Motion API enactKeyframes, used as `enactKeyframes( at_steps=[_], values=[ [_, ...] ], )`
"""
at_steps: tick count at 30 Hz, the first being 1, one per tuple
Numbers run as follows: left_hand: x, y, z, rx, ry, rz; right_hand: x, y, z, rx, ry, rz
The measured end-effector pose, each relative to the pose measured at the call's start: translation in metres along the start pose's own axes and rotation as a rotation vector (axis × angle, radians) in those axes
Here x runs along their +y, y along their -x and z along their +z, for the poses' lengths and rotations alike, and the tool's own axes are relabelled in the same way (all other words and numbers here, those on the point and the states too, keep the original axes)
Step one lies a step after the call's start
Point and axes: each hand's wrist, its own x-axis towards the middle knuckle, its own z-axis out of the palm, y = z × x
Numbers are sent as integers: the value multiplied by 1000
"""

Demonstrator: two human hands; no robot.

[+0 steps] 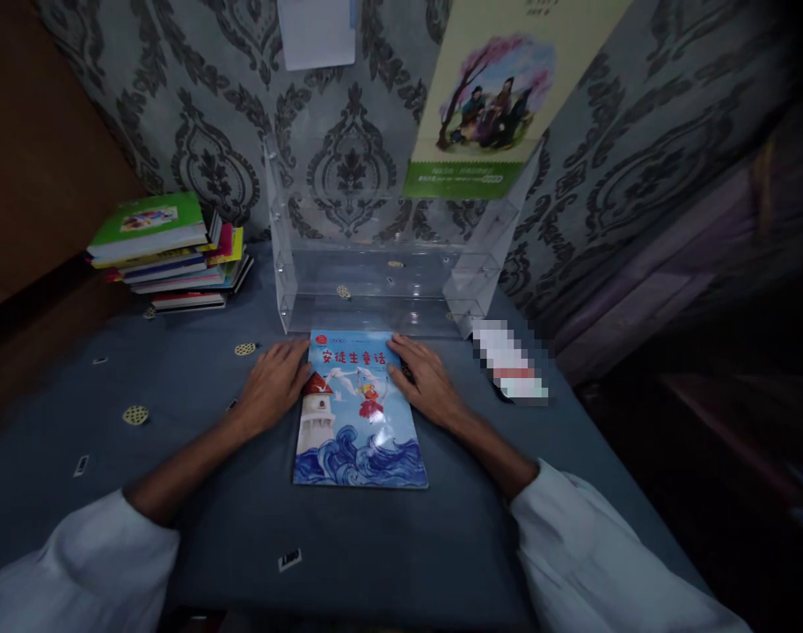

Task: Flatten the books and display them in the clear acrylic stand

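A storybook (pixel 365 431) with a blue cover and red Chinese title lies face up on the table, showing a lighthouse and dark blue waves. My left hand (pixel 275 380) grips its upper left edge, fingertips and thumb against the side. On the opposite edge is my right hand (pixel 428 380), its thumb over the cover's border and its fingers along the side. Just behind the book's top edge stands a clear acrylic tiered rack (pixel 375 312). The undersides of my fingers are hidden.
A stack of books (pixel 170 255) stands at the back left. At the right lies a pixelated, phone-shaped object (pixel 510 360). A large yellow-green printed sheet (pixel 477 123) rises above the rack's right side, before a patterned wall. The dark blue tablecloth (pixel 229 536) ends at the right edge.
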Motion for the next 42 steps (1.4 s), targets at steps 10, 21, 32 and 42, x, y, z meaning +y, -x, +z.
enactKeyframes(
  at_steps=[10,21,32,42],
  values=[
    [-1,-7,7,0,721,-226,-3,2,1,6,30,-22],
    [23,-13,2,-208,1675,-789,-14,4,-2,-29,-5,39],
    [52,-18,-26,-53,1774,-598,-33,6,-11,96,-830,225],
    [71,-36,-66,25,1688,-313,-70,-2,-69,311,-1028,149]
  ],
)
